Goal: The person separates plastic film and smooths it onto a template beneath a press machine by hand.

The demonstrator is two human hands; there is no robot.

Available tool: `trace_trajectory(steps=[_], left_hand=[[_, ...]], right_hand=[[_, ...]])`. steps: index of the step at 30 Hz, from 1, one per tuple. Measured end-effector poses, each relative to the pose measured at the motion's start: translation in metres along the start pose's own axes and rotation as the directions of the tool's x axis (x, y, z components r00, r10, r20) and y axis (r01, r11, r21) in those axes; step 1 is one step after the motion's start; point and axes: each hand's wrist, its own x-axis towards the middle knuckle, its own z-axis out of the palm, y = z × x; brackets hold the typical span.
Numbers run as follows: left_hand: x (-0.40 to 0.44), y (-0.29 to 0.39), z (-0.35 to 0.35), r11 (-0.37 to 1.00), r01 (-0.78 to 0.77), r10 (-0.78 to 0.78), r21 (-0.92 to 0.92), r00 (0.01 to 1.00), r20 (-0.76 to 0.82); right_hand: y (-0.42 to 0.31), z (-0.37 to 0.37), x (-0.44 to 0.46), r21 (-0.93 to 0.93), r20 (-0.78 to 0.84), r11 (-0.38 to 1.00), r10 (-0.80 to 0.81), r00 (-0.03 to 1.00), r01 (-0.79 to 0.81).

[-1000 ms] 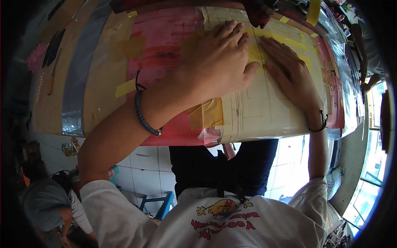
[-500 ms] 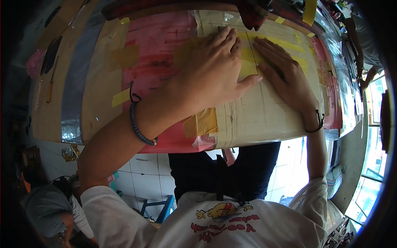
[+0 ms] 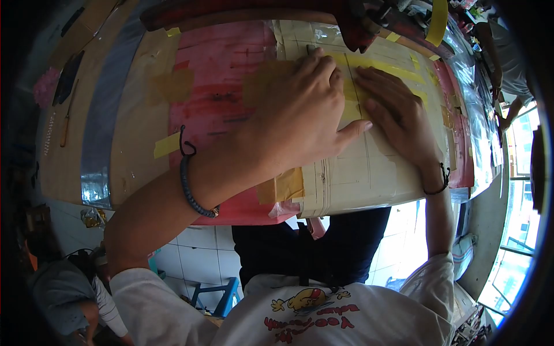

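My left hand (image 3: pixel 314 106) rests on a cream sheet (image 3: pixel 340 179) marked with thin ruled lines. Its fingers are bent at the knuckles, tips pressed down, and the thumb is stretched out to the side. Just beyond the fingertips is a small dark piece (image 3: pixel 310 49) that I cannot make out. My right hand (image 3: pixel 398 112) lies with fingers extended on the same sheet, beside a yellow translucent strip (image 3: pixel 378 62). No object shows in either hand. A pink-red sheet (image 3: pixel 199 46) with brown tape (image 3: pixel 281 185) adjoins the cream one under my left forearm.
A red clamp-like frame (image 3: pixel 352 32) spans the far edge of the table. Yellow tape (image 3: pixel 438 23) hangs there. At left lie a wooden-handled tool (image 3: pixel 64 131) and a dark flat object (image 3: pixel 68 78). Other people (image 3: pixel 63 294) (image 3: pixel 508 57) are at both sides. A blue stool (image 3: pixel 228 297) stands below.
The left fingers are more bent, and both hands sit slightly lower in view. The whole table has also shifted down a little as the camera tilted.
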Motion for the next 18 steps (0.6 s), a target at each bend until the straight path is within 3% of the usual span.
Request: trace_trajectory(steps=[7, 18], left_hand=[[0.0002, 0.0017, -0.0045, 0.987, -0.055, 0.056, -0.154, 0.998, 0.006], [-0.0012, 0.0036, -0.0050, 0.993, -0.050, 0.053, -0.110, 0.998, 0.026]], right_hand=[[-0.0013, -0.0038, -0.0014, 0.020, 0.000, 0.998, 0.061, 0.998, -0.061], [0.0008, 0.0028, -0.0008, -0.036, 0.028, 0.997, 0.069, 0.997, -0.068]])
